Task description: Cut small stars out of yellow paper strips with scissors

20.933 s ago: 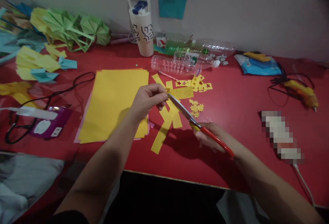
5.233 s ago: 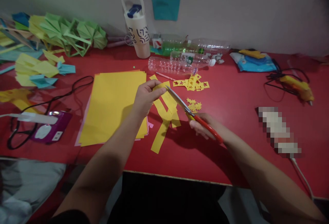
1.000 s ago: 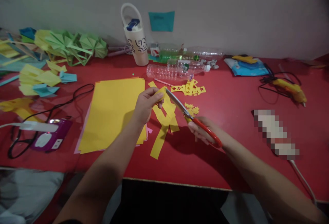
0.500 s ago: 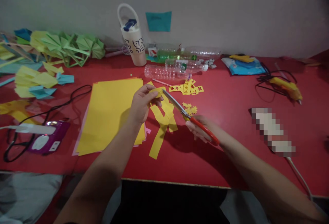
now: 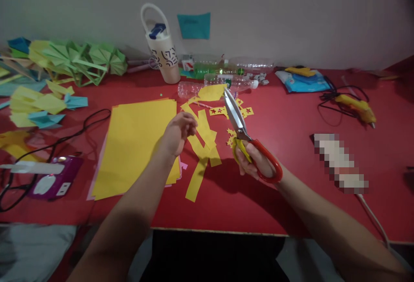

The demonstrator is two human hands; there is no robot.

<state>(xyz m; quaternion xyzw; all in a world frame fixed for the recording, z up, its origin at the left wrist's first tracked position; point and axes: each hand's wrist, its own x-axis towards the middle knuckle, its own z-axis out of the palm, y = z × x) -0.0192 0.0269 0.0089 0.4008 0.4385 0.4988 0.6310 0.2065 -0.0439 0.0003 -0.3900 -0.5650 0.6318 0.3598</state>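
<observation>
My right hand (image 5: 250, 161) grips scissors (image 5: 235, 111) with one red and one yellow handle, their blades nearly together and pointing away from me. At the blade tips is a piece of yellow paper (image 5: 211, 92), in front of a clear bottle; whether the blades pinch it I cannot tell. My left hand (image 5: 180, 132) hovers between the yellow sheets and the strips, fingers loosely curled with nothing visible in them. Beside it, several yellow paper strips (image 5: 197, 183) overlap on the table. Small cut stars (image 5: 230, 137) lie left of the scissors, partly hidden. Behind are strips with star-shaped holes (image 5: 220, 111).
A stack of yellow sheets (image 5: 136, 144) lies on the red table (image 5: 220, 213). Plastic bottles (image 5: 233, 81) and a white tumbler (image 5: 163, 57) are at the back. Folded paper shapes (image 5: 77, 60) and a purple power strip (image 5: 56, 180) are left; a yellow glue gun (image 5: 357, 107) is right.
My left hand has let go of the yellow paper and drawn back slightly. The scissors have risen, and the paper is now farther back at their tips. The view has shifted slightly.
</observation>
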